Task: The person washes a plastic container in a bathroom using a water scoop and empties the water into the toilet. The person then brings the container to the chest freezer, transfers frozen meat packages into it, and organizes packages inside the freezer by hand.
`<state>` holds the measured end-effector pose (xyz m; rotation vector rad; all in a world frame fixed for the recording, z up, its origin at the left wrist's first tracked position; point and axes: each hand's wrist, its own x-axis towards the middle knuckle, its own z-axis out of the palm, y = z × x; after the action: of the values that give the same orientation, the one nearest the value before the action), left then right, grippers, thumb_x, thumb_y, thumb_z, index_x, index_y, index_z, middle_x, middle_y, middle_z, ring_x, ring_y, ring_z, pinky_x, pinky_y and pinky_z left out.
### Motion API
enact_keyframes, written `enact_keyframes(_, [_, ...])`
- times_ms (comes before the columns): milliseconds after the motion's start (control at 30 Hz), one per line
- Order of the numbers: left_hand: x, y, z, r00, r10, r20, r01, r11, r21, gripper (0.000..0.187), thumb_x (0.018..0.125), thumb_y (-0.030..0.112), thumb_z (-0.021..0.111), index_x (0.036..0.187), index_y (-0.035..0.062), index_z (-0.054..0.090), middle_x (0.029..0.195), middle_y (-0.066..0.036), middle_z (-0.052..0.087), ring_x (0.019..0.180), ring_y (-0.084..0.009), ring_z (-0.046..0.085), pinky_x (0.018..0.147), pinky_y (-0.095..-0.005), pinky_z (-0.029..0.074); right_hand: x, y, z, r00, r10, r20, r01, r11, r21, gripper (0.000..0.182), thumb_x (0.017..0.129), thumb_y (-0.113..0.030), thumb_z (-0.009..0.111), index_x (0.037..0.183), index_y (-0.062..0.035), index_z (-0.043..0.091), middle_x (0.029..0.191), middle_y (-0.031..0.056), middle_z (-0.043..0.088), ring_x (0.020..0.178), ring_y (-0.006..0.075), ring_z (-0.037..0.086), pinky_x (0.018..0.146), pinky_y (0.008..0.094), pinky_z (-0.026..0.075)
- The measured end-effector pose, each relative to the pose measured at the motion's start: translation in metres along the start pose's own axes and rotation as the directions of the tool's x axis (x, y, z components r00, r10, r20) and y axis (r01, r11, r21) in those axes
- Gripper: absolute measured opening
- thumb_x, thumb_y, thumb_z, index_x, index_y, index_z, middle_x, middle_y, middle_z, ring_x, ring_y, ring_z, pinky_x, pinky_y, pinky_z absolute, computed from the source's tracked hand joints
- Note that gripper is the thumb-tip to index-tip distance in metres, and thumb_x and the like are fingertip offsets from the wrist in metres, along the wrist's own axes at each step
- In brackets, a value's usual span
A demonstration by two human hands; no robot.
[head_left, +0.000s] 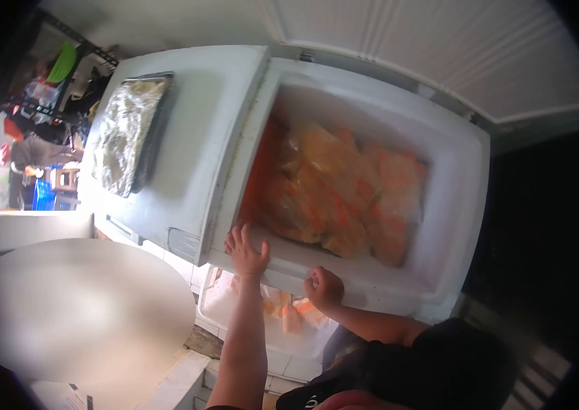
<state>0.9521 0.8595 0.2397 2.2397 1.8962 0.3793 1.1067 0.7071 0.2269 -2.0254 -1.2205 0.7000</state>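
Note:
A white chest freezer (450,225) stands open, filled with several clear bags of orange frozen food (341,191). My left hand (247,251) lies flat on the freezer's near rim with the fingers spread, holding nothing. My right hand (323,287) is a little to the right, curled against the front edge of the same rim, and I see nothing in it. Just below both hands stands a white tub (235,321) with several orange packets (289,316) in it.
The raised freezer lid (440,55) fills the top. To the left, a foil-covered tray (129,133) lies on a second, closed freezer lid (201,137). A person (26,160) works far off at the left by cluttered shelves (64,75).

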Motion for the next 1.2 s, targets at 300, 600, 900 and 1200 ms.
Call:
enact_keyframes(300, [-0.011, -0.021, 0.01, 0.999, -0.031, 0.01, 0.032, 0.997, -0.074, 0.068, 0.075, 0.043, 0.064, 0.13, 0.008, 0.045, 0.136, -0.018, 0.041, 0.126, -0.0383, 0.037, 0.105, -0.0515, 0.028, -0.008, 0.002, 0.009, 0.998, -0.038, 0.049, 0.043, 0.994, -0.102, 0.02, 0.074, -0.02, 0.061, 0.089, -0.0075, 0.058, 0.078, 0.0125, 0.063, 0.072, 0.0342, 0.062, 0.062, 0.0449, 0.049])
enact_keyframes(600, [-0.013, -0.021, -0.012, 0.997, -0.062, 0.044, 0.068, 0.987, -0.147, 0.065, 0.081, 0.045, 0.057, 0.131, 0.0057, 0.043, 0.139, -0.016, 0.038, 0.13, -0.035, 0.033, 0.107, -0.0474, 0.028, -0.006, 0.007, 0.023, 0.993, -0.09, 0.075, 0.107, 0.958, -0.265, 0.027, 0.081, -0.024, 0.051, 0.1, -0.0049, 0.056, 0.092, 0.0167, 0.063, 0.087, 0.0373, 0.061, 0.076, 0.0461, 0.047])
enact_keyframes(900, [-0.015, -0.024, -0.01, 0.999, 0.002, -0.052, -0.011, 0.987, -0.158, 0.067, 0.08, 0.046, 0.057, 0.129, 0.004, 0.043, 0.136, -0.018, 0.04, 0.123, -0.0375, 0.038, 0.102, -0.0488, 0.032, -0.008, 0.013, 0.026, 0.991, 0.02, 0.131, 0.03, 0.929, -0.368, 0.025, 0.081, -0.024, 0.049, 0.097, -0.0063, 0.056, 0.089, 0.016, 0.064, 0.083, 0.0381, 0.062, 0.072, 0.0482, 0.048])
enact_keyframes(1200, [-0.015, -0.025, -0.006, 0.995, 0.023, -0.096, -0.036, 0.989, -0.143, 0.066, 0.077, 0.045, 0.059, 0.127, 0.0043, 0.044, 0.135, -0.018, 0.041, 0.123, -0.0373, 0.038, 0.101, -0.049, 0.032, -0.009, 0.007, 0.023, 0.993, -0.014, 0.12, 0.053, 0.942, -0.332, 0.025, 0.081, -0.023, 0.049, 0.096, -0.0053, 0.057, 0.089, 0.0172, 0.063, 0.084, 0.0381, 0.062, 0.072, 0.0475, 0.047])
